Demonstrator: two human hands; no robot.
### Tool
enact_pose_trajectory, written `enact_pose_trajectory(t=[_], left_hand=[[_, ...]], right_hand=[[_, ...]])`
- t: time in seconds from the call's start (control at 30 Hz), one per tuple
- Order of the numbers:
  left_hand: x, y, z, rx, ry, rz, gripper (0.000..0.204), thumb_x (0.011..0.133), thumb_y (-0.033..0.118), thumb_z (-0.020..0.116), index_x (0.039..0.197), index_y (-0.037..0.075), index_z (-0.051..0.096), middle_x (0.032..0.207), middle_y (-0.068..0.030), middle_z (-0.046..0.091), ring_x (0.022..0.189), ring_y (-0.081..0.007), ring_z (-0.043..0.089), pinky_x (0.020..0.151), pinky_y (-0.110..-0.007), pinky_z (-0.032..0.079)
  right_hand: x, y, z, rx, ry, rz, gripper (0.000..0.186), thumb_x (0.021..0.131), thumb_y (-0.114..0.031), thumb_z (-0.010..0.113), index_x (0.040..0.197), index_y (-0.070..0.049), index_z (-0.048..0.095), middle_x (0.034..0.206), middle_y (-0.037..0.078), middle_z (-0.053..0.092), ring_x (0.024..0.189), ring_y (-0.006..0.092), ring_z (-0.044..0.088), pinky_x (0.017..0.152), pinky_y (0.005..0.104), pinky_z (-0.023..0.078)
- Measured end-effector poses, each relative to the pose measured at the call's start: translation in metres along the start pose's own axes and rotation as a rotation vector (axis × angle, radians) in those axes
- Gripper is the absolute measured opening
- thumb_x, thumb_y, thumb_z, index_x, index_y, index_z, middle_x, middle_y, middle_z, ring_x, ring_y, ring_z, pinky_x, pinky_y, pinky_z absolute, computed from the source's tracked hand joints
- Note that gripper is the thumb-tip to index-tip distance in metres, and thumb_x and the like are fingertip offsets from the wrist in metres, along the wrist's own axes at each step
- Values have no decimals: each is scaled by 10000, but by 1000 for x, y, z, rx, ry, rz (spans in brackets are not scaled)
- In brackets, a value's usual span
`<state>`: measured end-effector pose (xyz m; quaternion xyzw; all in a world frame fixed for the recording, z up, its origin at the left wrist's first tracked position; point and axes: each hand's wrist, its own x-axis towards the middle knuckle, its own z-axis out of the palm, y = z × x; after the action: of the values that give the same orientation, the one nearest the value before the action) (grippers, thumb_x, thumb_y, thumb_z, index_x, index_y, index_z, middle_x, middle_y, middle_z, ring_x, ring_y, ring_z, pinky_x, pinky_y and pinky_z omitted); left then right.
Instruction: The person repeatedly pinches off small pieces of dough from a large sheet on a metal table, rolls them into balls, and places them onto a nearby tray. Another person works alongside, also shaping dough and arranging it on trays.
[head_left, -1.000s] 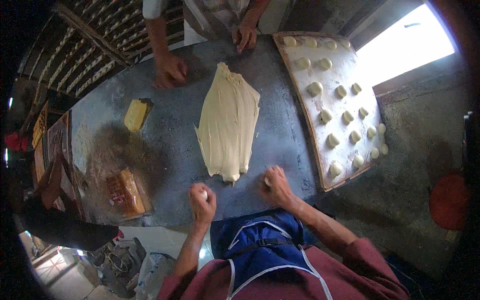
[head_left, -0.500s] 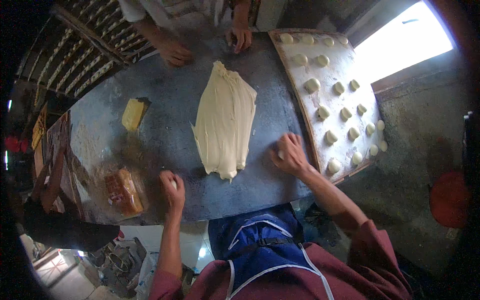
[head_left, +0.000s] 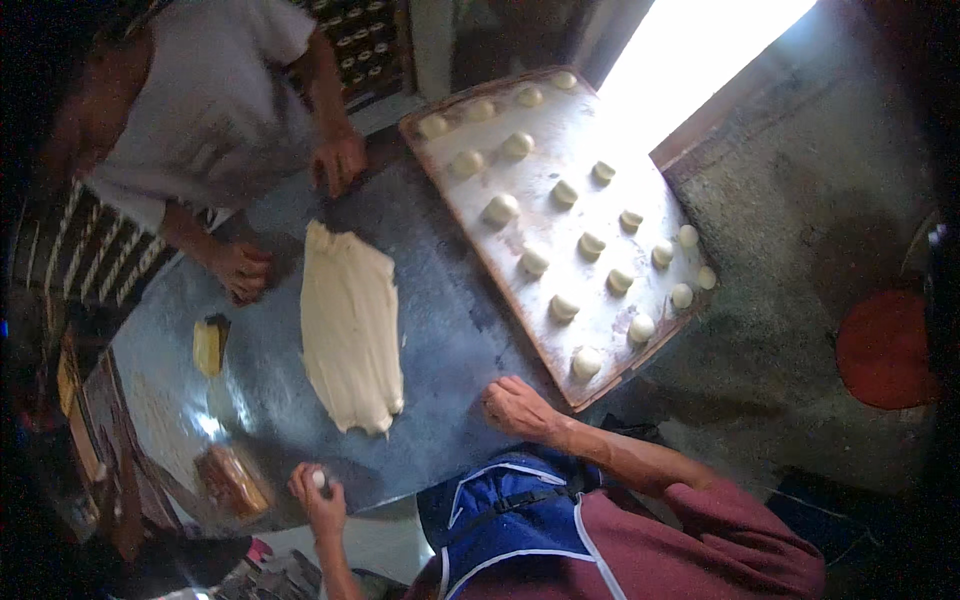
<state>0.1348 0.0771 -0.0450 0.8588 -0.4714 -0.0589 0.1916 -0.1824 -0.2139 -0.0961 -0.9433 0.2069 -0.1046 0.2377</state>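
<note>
My left hand [head_left: 320, 498] is curled around a small white dough ball [head_left: 319, 479] at the table's near edge. Lying on the table near the board, my right hand [head_left: 522, 408] has its fingers bent under; whatever they cover is hidden. A large, long slab of pale dough [head_left: 352, 330] lies between my hands and the co-worker's. To my right, several round dough balls [head_left: 592, 244] sit spaced out on a floured board [head_left: 480, 250].
Across the table, a co-worker's two hands [head_left: 340, 160] rest at the far edge. A yellow block [head_left: 207, 347] and a wrapped brown loaf [head_left: 233, 480] lie on the left of the dark tabletop [head_left: 450, 330]. Racks with rows of dough pieces [head_left: 90, 250] stand behind.
The view has swung, so the slab and board sit differently and more of the co-worker shows. My left hand has turned, showing more of the dough ball. My right hand looks more closed.
</note>
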Motion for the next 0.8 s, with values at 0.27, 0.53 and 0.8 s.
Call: enact_pose_trajectory(t=[0.27,0.53,0.8], left_hand=[[159,157,-28,-61,-527,385,301,714,-8,716,1002,72,685,1200,-171,549,1125,-388,565,937,-471,504],[393,534,162,-822,-74,972,791,735,-49,759,1444,70,429,1200,-139,630,1106,-284,644,955,-394,534],[396,626,250,-180,-330,891,1102,656,139,836,1574,113,227,1344,-222,556,1289,-389,514,1063,-529,381]], right_hand=[[-10,1,-58,101,-26,-45,362,865,-143,571,1166,58,582,1133,179,558,1010,290,550,885,380,490],[7,125,-269,291,926,414,500,767,11,829,1218,-3,611,1145,134,638,927,213,664,737,322,580],[-28,280,-252,-168,890,881,1033,719,-291,930,1521,-23,336,1172,171,611,973,302,625,900,421,505]])
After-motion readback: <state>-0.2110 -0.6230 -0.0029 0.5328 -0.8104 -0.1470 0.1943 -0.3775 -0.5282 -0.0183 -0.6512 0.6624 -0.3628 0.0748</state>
